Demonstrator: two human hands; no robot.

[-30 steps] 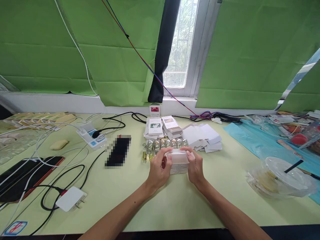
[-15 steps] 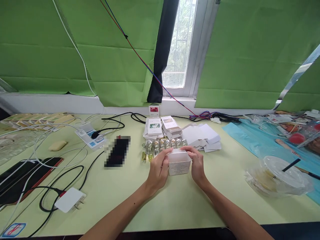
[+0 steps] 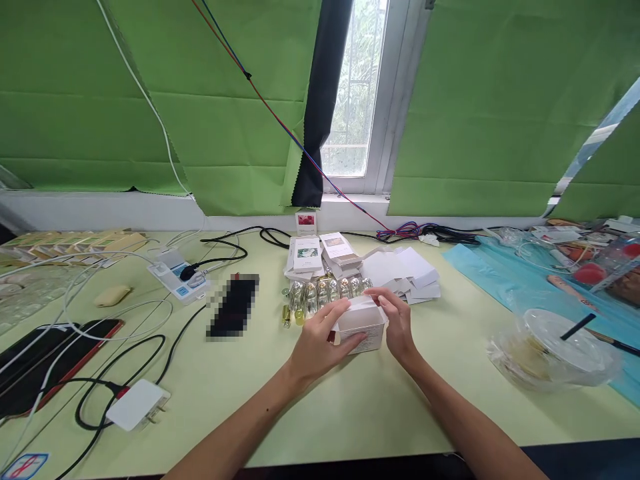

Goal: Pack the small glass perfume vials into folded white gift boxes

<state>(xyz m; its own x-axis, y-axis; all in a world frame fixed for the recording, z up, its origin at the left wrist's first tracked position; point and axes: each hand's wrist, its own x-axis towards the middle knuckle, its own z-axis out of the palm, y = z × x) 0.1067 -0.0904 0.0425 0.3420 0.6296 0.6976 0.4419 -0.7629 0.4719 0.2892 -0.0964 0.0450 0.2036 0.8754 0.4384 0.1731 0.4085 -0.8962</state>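
Observation:
A small white carton (image 3: 364, 331) with fine print on its near side is held between my two hands above the table's middle. My left hand (image 3: 320, 337) grips its left side, thumb across the printed front and fingers over the top. At the carton's upper right edge, the fingers of my right hand (image 3: 397, 320) pinch near a flap. The top looks partly open. Just behind it lies a row of silver foil-wrapped pieces (image 3: 321, 291), with small yellow-green vials (image 3: 299, 316) at their left end.
Printed white boxes (image 3: 306, 257) and flat white cartons (image 3: 405, 267) lie farther back. On the left are a power strip (image 3: 177, 280), cables, a white charger (image 3: 139, 405) and phones (image 3: 60, 360). A lidded plastic cup (image 3: 555, 347) and blue sheeting (image 3: 480, 267) are at right.
The carton has tilted, and its top flap stands more open. My left thumb has moved across its front face, while my right fingers have shifted along the upper right edge.

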